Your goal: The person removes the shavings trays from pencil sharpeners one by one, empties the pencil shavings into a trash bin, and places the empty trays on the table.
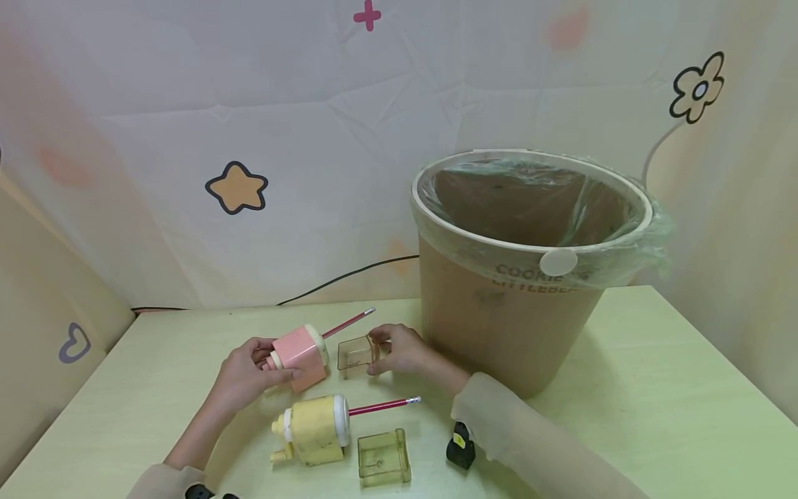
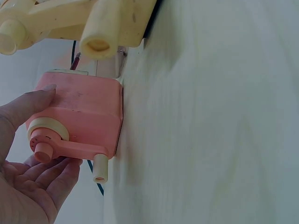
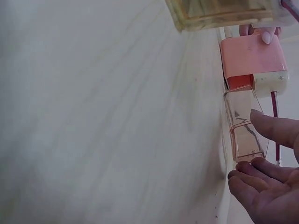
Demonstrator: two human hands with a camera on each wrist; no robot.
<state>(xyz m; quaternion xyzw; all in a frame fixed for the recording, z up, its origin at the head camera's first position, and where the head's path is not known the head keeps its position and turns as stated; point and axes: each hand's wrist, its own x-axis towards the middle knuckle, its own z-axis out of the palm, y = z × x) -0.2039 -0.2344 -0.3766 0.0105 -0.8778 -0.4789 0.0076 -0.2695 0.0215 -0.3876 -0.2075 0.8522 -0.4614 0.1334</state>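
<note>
A pink crank pencil sharpener point(image 1: 302, 355) stands on the table with a red pencil point(image 1: 349, 322) in its front. My left hand point(image 1: 244, 371) holds it from the crank side, the thumb point(image 2: 39, 103) lying along the pink body. To its right, my right hand point(image 1: 402, 350) holds a clear orange-tinted shavings drawer point(image 1: 355, 355) between thumb and fingers. In the right wrist view that drawer point(image 3: 246, 135) lies in line with the dark slot under the sharpener point(image 3: 254, 56). Nearer me are a yellow crank sharpener point(image 1: 316, 430) with another red pencil point(image 1: 383, 406) and a yellowish clear drawer point(image 1: 384, 459).
A large brown bin point(image 1: 499, 319) with a plastic liner point(image 1: 651, 242) stands on the table, close behind my right forearm. A patterned cloth point(image 1: 312, 173) hangs behind the table, and a thin black cable point(image 1: 349, 278) runs along its foot.
</note>
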